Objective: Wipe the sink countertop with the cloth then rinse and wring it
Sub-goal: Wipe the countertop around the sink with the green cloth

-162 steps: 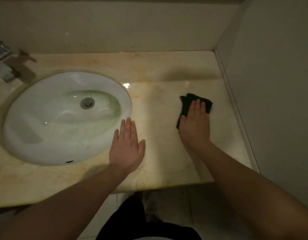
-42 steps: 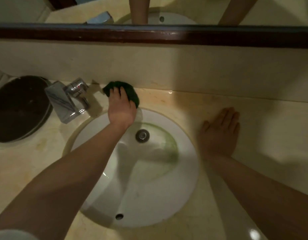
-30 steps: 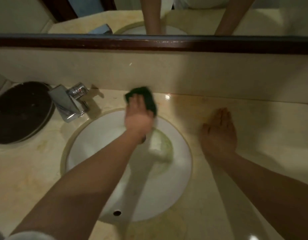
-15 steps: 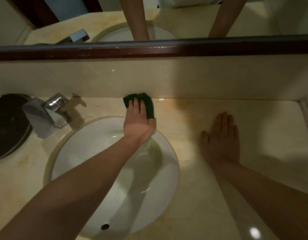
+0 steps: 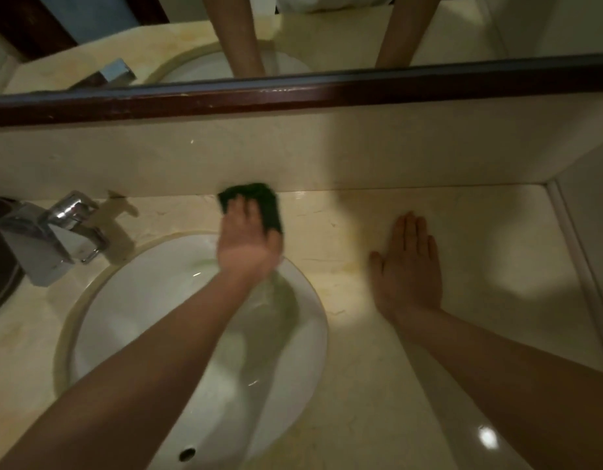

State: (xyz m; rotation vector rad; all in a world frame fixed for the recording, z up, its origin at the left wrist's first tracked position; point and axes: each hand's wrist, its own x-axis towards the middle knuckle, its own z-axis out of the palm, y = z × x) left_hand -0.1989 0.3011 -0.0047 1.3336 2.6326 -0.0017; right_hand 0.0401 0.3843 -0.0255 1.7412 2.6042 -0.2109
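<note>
- The left hand [image 5: 247, 244] lies on top of the dark cloth [image 5: 264, 203]. Its fingers [image 5: 245, 212] are flat and close together. They press the cloth down onto the countertop [image 5: 344, 385]; they do not pinch it.
- The cloth sticks out past the fingertips and to their right. Its far edge touches the back wall [image 5: 293, 154], just past the fingertips. It sits on the thin strip of counter behind the sink bowl [image 5: 130, 300].
- I think the hand is flat so the cloth stays spread out and rubs a wide patch. The hand looks a bit blurry, so it may be sliding.
- The left arm reaches over the bowl because that back strip is the far side of it.
- The tap [image 5: 52, 235] is well off to the left of the left fingers. No water runs from it.
- The right hand [image 5: 406, 269] lies flat on the bare counter, well to the right of the cloth. Its fingers [image 5: 412, 232] are straight and close together, with the thumb out to the side. It holds nothing. I think it is there to lean on.
- The wiping step looks like the one going on now. The rinse and the wring are not done yet, because the cloth is on the counter and not under the tap.
- A mirror [image 5: 327, 32] above the wall shows both arms.
</note>
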